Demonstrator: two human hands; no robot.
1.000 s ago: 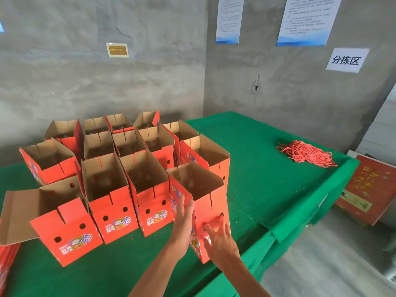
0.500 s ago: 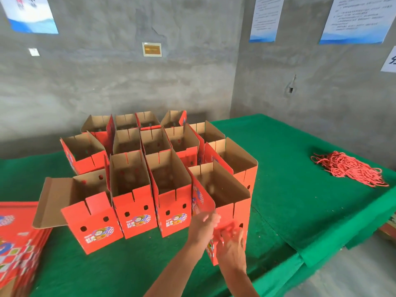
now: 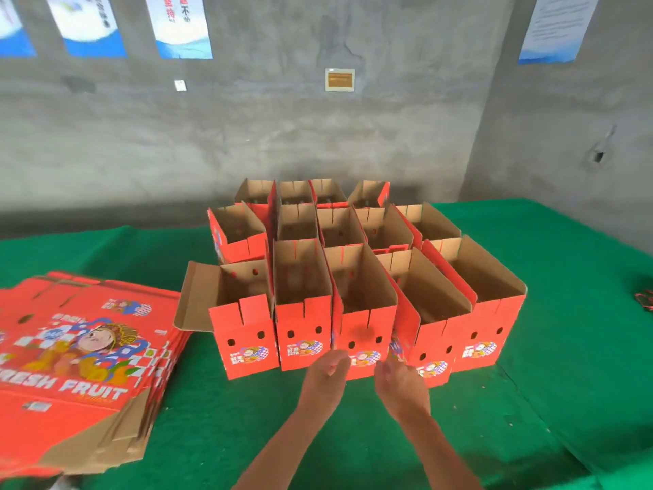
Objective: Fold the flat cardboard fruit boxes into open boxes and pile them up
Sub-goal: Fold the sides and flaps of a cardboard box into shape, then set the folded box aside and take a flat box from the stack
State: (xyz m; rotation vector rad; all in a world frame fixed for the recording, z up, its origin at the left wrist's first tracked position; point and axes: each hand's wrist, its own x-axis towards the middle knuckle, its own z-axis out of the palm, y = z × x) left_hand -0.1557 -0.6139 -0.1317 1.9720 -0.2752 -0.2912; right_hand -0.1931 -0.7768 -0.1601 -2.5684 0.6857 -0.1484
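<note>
1. A big table point(image 3: 212, 436) with a green cloth on it fills the lower part of the view. A gray wall point(image 3: 247, 143) stands behind it.
2. A group of open red boxes point(image 3: 353, 242) stands in rows in the middle of the table. They are packed close, side by side, with their brown insides showing.
3. A pile of flat boxes point(image 3: 81, 351) lies on the left side of the table. The top one has a cartoon picture and the words "FRESH FRUIT" on it. The pile is near the open boxes but does not touch them.
4. The front row has five open boxes. The left box point(image 3: 243, 334) has a brown flap sticking out to its left.
5. The fourth box point(image 3: 429, 334) in the front row sits a bit closer to the person than the ones next to it.
6. The left hand point(image 3: 327, 378) is just in front of the middle box point(image 3: 364, 334). Its fingers are curled loosely. It is blurry, but it seems to hold nothing.
7. The right hand point(image 3: 401, 387) is just in front of the fourth box, near its lower left corner. Its fingers are bent a little, and I cannot tell if they touch the box.
8. Blue and white posters point(image 3: 183, 26) hang high on the wall.
9. A small gold sign point(image 3: 340, 79) is on the wall too.
10. A bit of red string point(image 3: 645, 302) peeks in at the right edge of the table.
</note>
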